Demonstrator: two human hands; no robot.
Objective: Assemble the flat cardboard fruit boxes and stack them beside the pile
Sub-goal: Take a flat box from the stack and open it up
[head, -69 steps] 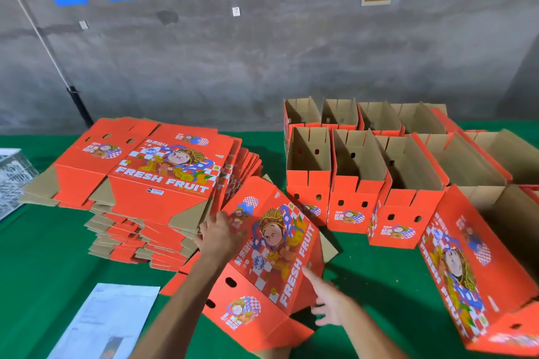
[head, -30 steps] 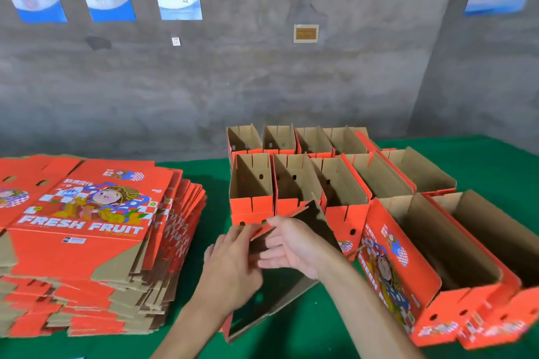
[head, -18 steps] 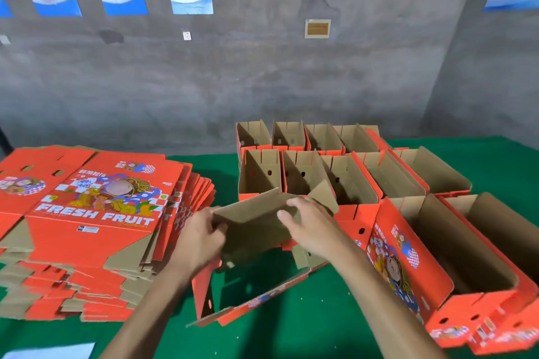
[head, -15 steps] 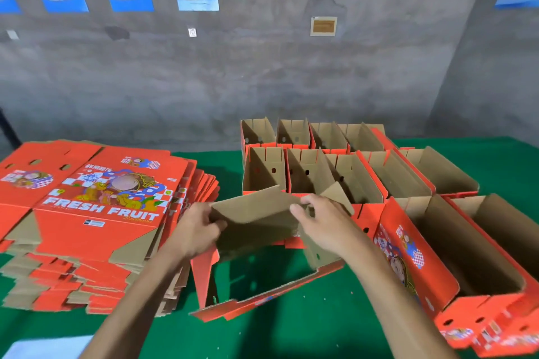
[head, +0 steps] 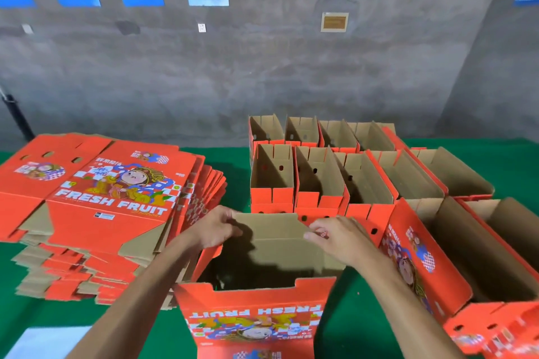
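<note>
The half-opened orange cardboard fruit box (head: 256, 300) stands on the green table cover (head: 364, 309) right in front of the person, its printed "FRESH FRUIT" panel facing them upside down and its brown inside open to the top. It sits between the tall pile of flat orange box blanks (head: 96, 213) on the left and the rows of finished open-topped orange boxes (head: 320, 181) behind and to the right, so a blank comes off one side and a finished box goes to the other. The left hand (head: 217, 227) pinches the left end of the far brown flap (head: 277, 239), fingers curled over its edge. The right hand (head: 338, 237) grips the flap's right end the same way, though blur hides the exact finger positions. Holding both corners likely lets the flap fold evenly inward to lock the box square.
</note>
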